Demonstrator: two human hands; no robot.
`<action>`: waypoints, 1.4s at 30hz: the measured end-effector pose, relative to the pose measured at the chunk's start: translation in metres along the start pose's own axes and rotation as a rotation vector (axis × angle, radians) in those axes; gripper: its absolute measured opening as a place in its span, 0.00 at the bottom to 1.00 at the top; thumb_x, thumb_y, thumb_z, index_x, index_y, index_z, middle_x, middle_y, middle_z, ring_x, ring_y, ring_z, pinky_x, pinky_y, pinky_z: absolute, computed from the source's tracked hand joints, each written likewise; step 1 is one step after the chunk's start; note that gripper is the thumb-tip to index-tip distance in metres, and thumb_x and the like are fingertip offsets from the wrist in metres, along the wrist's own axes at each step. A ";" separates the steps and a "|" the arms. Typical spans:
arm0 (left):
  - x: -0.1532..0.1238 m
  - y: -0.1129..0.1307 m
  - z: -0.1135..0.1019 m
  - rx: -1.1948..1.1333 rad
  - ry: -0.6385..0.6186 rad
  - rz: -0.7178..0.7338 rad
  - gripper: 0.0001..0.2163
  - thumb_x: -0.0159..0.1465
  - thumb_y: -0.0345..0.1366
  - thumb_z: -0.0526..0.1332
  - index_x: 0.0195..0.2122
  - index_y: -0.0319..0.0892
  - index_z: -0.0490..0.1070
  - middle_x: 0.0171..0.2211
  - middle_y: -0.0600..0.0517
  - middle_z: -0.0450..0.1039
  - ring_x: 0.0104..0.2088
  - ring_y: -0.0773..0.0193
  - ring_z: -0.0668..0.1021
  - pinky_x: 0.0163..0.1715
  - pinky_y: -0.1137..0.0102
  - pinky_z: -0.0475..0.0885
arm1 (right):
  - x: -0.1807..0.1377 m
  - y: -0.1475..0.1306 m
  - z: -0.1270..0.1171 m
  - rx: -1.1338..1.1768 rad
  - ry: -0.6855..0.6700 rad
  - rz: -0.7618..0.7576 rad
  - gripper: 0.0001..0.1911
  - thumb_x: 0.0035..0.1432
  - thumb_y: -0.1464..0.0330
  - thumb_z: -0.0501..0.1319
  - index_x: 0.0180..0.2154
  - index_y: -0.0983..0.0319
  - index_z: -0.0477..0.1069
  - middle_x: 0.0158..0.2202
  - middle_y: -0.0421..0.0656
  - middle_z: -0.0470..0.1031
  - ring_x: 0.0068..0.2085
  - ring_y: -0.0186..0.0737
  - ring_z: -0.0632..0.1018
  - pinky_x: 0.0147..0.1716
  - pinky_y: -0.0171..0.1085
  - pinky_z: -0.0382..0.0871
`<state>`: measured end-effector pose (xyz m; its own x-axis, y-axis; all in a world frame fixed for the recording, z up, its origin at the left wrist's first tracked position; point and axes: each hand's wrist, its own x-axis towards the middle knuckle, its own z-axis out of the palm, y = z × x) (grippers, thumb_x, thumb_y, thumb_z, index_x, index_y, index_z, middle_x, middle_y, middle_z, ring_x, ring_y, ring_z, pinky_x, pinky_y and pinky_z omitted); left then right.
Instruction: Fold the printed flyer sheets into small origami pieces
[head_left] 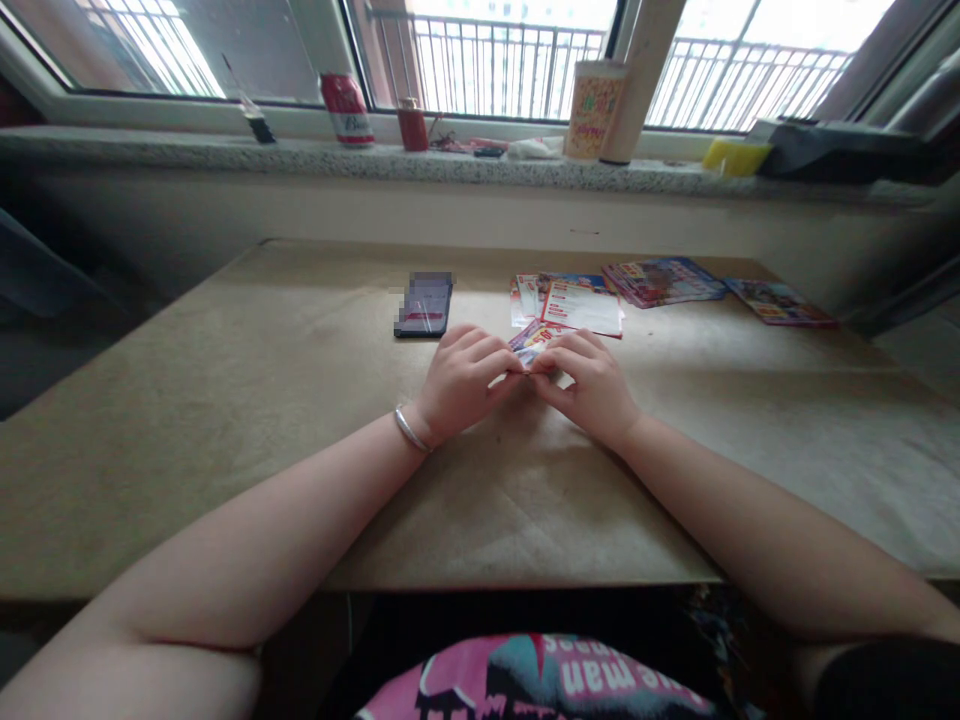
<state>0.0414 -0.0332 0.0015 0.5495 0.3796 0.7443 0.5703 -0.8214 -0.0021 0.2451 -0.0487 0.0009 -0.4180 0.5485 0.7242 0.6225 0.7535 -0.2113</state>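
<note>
Both my hands meet over the middle of the table (285, 420), fingertips pinched together. Between them is a colourful printed paper sheet (529, 338), purple, yellow and white, partly hidden by the fingers. My left hand (474, 375), with a silver bangle at the wrist, pinches its near left edge. My right hand (589, 380) pinches the same edge close beside it. Just beyond lies a loose pile of printed leaflets (581, 305), the top one white with red marks. A dark phone (424, 305) rests flat on the table past my left hand.
More colourful leaflets (664, 280) lie at the back right, with another small stack (781, 302) beside them. On the stone windowsill (285, 165) stand a red can (346, 108), a red bottle (412, 125), a patterned cup (592, 110) and a yellow item (735, 157).
</note>
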 end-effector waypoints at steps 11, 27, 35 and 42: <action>0.002 0.000 0.000 0.062 -0.026 0.033 0.07 0.66 0.38 0.59 0.31 0.46 0.72 0.31 0.55 0.76 0.33 0.64 0.73 0.42 0.64 0.65 | 0.000 0.003 0.001 -0.044 -0.039 -0.024 0.04 0.56 0.71 0.61 0.31 0.56 0.72 0.32 0.41 0.75 0.37 0.42 0.73 0.41 0.42 0.69; 0.002 0.000 0.001 0.039 -0.016 -0.001 0.09 0.66 0.37 0.58 0.29 0.43 0.70 0.29 0.53 0.74 0.30 0.64 0.73 0.42 0.65 0.65 | -0.001 0.005 0.000 -0.166 -0.036 0.028 0.03 0.54 0.72 0.61 0.30 0.57 0.71 0.32 0.41 0.74 0.36 0.41 0.74 0.37 0.38 0.68; -0.001 -0.005 0.002 0.072 -0.083 -0.002 0.10 0.67 0.42 0.58 0.32 0.45 0.72 0.31 0.53 0.76 0.33 0.64 0.74 0.41 0.66 0.65 | -0.003 0.009 0.002 -0.133 -0.016 0.027 0.04 0.55 0.72 0.60 0.30 0.57 0.71 0.33 0.41 0.75 0.36 0.40 0.74 0.37 0.38 0.68; 0.000 -0.006 0.002 0.080 -0.053 0.028 0.09 0.67 0.38 0.59 0.29 0.45 0.72 0.30 0.54 0.76 0.32 0.64 0.74 0.39 0.66 0.65 | -0.004 0.012 0.003 -0.156 -0.035 0.031 0.03 0.55 0.71 0.61 0.31 0.57 0.71 0.33 0.41 0.74 0.36 0.40 0.74 0.36 0.38 0.68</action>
<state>0.0388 -0.0270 -0.0004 0.5964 0.3806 0.7067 0.6000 -0.7962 -0.0776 0.2519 -0.0409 -0.0064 -0.4179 0.5850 0.6950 0.7296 0.6720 -0.1269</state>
